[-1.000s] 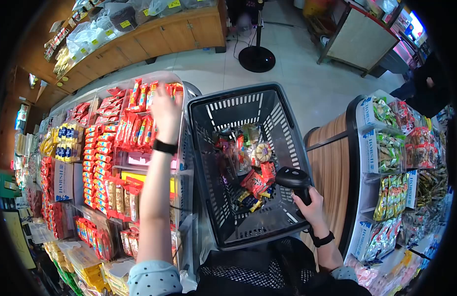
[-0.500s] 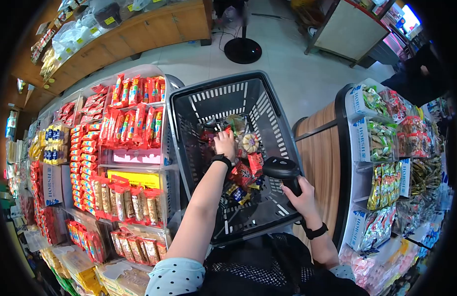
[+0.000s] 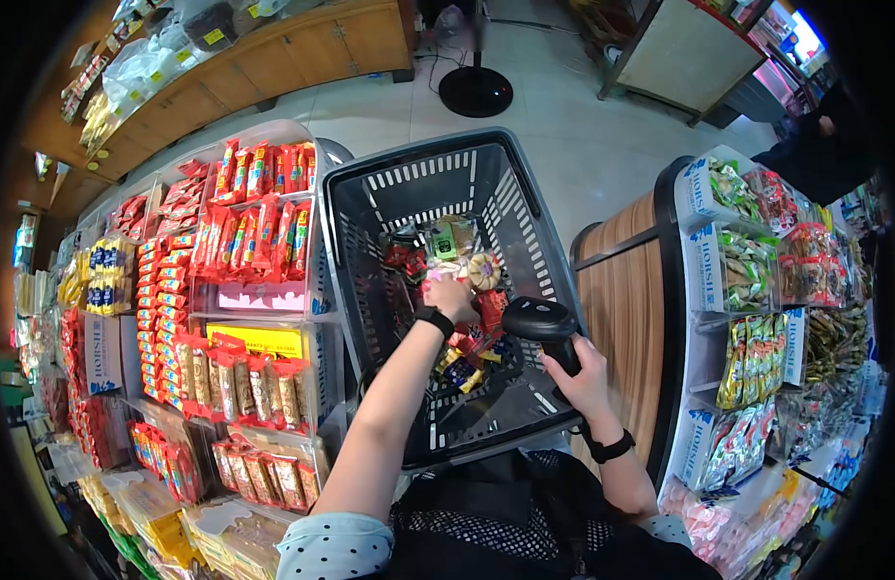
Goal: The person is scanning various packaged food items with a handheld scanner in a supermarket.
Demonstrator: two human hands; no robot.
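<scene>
While the light-blue, dotted sleeve (image 3: 336,546) lies nearest, the bare forearm beyond it reaches into the basket. Right hand (image 3: 585,372): fingers closed around the grip of a black plastic handheld scanner (image 3: 542,321). Held by the grip, its broad head is unobstructed above the basket's right side; presumably this leaves the other of the hands unencumbered. Left hand (image 3: 450,298): lowered among the packets, palm down, fingers partly bent; fingertips hidden, so opening and any hold cannot be told.

Dark-grey plastic basket (image 3: 409,208): slotted walls, set between the two displays, probably for short reach; its support cannot be seen. Contents grouped loosely around the left hand: small yellow-and-blue packet (image 3: 462,372) on the near side, glossy red packet (image 3: 492,307) to its right, pale round ridged item (image 3: 484,272) just beyond, clear packet with a green label (image 3: 449,238) farther in.

Left flank: red-wrapped snack bars (image 3: 249,237) upright in clear bins, likely so wrappers face outward. Right flank: curved wood-grain stand (image 3: 626,280) beside bins of green-and-clear packets (image 3: 747,275).

Farther off: round black base (image 3: 475,91) on pale tiled floor (image 3: 563,126); long brown wooden cabinet (image 3: 312,63); person in dark clothing (image 3: 820,145), well apart.
</scene>
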